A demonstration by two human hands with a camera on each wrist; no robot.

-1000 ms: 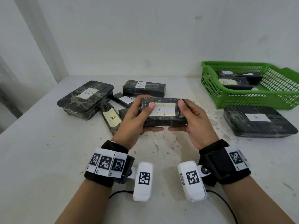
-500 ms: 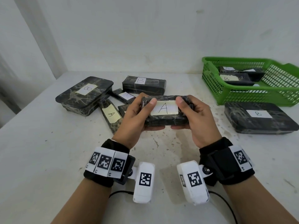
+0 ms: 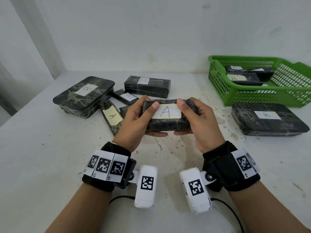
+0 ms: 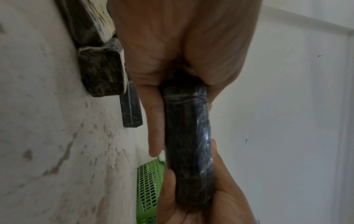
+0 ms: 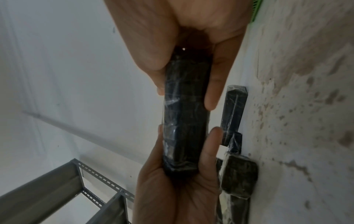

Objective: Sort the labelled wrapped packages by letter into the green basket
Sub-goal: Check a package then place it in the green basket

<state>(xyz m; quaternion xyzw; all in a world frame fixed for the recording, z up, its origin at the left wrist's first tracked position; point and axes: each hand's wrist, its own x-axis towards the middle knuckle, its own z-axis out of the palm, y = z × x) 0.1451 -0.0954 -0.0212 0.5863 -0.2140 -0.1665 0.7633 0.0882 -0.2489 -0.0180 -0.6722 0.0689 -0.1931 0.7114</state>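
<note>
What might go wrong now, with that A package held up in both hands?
It may get mixed with the wrong letter: the green basket already holds a B package, so dropping the A package beside it could muddle the sort. The wrapping looks slick, and the left hand and right hand grip only its ends, so it could slip onto the pile of packages below.

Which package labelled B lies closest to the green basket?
The wide flat B package, on the table directly in front of the green basket. The other B packages outside the basket lie far to its left.
</note>
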